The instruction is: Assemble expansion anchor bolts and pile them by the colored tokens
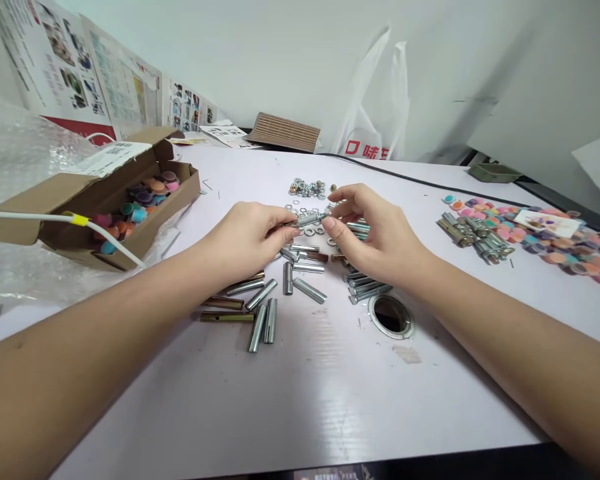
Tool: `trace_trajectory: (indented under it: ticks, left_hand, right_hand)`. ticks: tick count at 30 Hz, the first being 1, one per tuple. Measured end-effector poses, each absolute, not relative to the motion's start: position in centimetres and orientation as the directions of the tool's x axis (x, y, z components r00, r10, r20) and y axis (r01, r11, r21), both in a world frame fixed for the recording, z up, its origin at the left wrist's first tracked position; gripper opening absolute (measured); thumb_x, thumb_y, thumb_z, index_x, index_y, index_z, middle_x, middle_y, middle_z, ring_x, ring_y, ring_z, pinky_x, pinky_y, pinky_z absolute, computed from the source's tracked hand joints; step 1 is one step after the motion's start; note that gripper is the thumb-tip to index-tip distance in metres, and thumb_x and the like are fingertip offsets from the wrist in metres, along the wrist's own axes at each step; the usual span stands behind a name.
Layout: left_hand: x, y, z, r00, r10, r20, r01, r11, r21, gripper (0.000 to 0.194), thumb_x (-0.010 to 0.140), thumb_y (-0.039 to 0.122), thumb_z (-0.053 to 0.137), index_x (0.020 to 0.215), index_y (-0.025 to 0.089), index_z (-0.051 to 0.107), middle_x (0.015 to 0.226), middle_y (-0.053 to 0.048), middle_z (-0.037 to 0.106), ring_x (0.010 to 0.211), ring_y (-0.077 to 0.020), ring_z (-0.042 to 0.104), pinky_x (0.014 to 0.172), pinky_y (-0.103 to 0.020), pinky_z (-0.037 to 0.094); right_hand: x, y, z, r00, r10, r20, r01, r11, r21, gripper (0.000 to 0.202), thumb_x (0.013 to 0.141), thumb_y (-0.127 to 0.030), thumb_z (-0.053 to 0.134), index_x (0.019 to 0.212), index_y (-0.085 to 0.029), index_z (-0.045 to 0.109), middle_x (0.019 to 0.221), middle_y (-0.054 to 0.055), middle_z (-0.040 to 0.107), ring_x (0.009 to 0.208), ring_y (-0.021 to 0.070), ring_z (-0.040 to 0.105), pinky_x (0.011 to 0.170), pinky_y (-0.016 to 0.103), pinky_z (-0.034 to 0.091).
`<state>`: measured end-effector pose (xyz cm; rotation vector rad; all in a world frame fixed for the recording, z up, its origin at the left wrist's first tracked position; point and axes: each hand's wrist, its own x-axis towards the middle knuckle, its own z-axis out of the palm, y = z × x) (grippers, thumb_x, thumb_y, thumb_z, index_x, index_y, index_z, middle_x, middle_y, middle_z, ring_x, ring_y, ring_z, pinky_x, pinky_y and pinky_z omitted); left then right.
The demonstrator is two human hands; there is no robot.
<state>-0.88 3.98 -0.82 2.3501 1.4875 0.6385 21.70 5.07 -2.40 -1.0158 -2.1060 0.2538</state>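
The left hand [265,233] pinches a shiny metal bolt [309,219] that reaches to the right hand [373,230]; I can't tell if that one squeezes. The bolt's left end is tucked out of sight. Around the grip, a brown box [176,204] sits left, metal tubes [271,321] lie nearer, and little nuts [307,189] sit behind.
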Motion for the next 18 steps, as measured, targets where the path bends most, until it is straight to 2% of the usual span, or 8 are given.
trace_trajectory:
  ticks: [1,3,6,9,12,14,16,18]
  left_hand:
    - [-0.92,3.99,-0.83,0.370,0.905,0.212,0.776,-0.426,0.466,0.032,0.092,0.037,0.055,0.106,0.021,0.078,0.097,-0.002,0.079,0.088,-0.0198,0.070,0.076,-0.029,0.048]
    - [-0.94,4.01,-0.89,0.379,0.901,0.213,0.770,-0.434,0.467,0.031,0.092,0.037,0.055,0.107,0.020,0.078,0.098,-0.002,0.080,0.089,-0.0198,0.071,0.078,-0.030,0.048]
    - [-0.81,3.98,-0.96,0.391,0.893,0.222,0.756,-0.449,0.476,0.031,0.092,0.035,0.056,0.110,0.020,0.077,0.100,-0.002,0.080,0.090,-0.0192,0.071,0.081,-0.030,0.048]
    - [-0.66,3.97,-0.94,0.382,0.899,0.212,0.757,-0.437,0.486,0.031,0.092,0.035,0.055,0.108,0.020,0.077,0.097,-0.002,0.080,0.088,-0.0185,0.071,0.078,-0.029,0.047]
    - [-0.68,4.04,-0.94,0.375,0.906,0.196,0.771,-0.422,0.477,0.031,0.093,0.036,0.055,0.106,0.020,0.078,0.095,-0.002,0.079,0.085,-0.0188,0.070,0.074,-0.029,0.047]
    - [-0.77,4.08,-0.98,0.381,0.902,0.204,0.769,-0.432,0.471,0.031,0.092,0.037,0.055,0.106,0.020,0.078,0.097,-0.002,0.079,0.087,-0.0190,0.070,0.075,-0.029,0.047]
    - [-0.86,4.06,-1.03,0.389,0.896,0.215,0.766,-0.444,0.465,0.032,0.092,0.038,0.055,0.107,0.021,0.078,0.099,-0.003,0.079,0.089,-0.0195,0.070,0.077,-0.030,0.048]
    - [-0.91,4.00,-1.04,0.385,0.896,0.223,0.769,-0.445,0.459,0.033,0.092,0.039,0.054,0.107,0.021,0.078,0.099,-0.003,0.079,0.090,-0.0204,0.070,0.078,-0.030,0.049]
  right_hand:
    - [21.65,5.01,-2.40,-0.391,0.728,0.563,0.577,0.671,-0.466,0.033,0.093,-0.040,0.061,0.115,-0.015,0.062,0.096,0.006,0.071,0.082,0.0164,0.064,0.068,0.030,0.045]
    - [21.56,4.97,-2.37,-0.401,0.712,0.576,0.594,0.681,-0.428,0.022,0.094,-0.036,0.059,0.100,-0.016,0.066,0.089,0.004,0.070,0.080,0.0155,0.063,0.070,0.030,0.045]
    - [21.56,5.08,-2.36,-0.398,0.719,0.570,0.636,0.664,-0.394,0.035,0.098,-0.043,0.053,0.077,-0.017,0.064,0.072,0.003,0.065,0.069,0.0144,0.058,0.066,0.031,0.042]
    - [21.64,5.08,-2.40,-0.383,0.719,0.580,0.602,0.671,-0.434,0.031,0.096,-0.045,0.057,0.091,-0.015,0.066,0.080,0.004,0.068,0.073,0.0152,0.061,0.066,0.030,0.044]
    - [21.64,4.90,-2.32,-0.395,0.685,0.612,0.567,0.706,-0.424,0.024,0.090,-0.033,0.064,0.106,-0.015,0.064,0.095,0.005,0.071,0.084,0.0163,0.065,0.072,0.030,0.047]
    - [21.63,4.80,-2.18,-0.402,0.690,0.602,0.600,0.695,-0.396,0.015,0.090,-0.030,0.062,0.096,-0.017,0.065,0.089,0.004,0.071,0.080,0.0158,0.064,0.070,0.030,0.046]
    - [21.67,4.77,-2.04,-0.384,0.726,0.570,0.644,0.653,-0.398,0.023,0.095,-0.037,0.058,0.084,-0.017,0.064,0.077,0.003,0.068,0.071,0.0149,0.060,0.065,0.030,0.043]
    - [21.74,4.79,-1.97,-0.372,0.747,0.550,0.650,0.633,-0.420,0.033,0.097,-0.045,0.054,0.082,-0.017,0.063,0.075,0.003,0.068,0.068,0.0151,0.059,0.063,0.031,0.041]
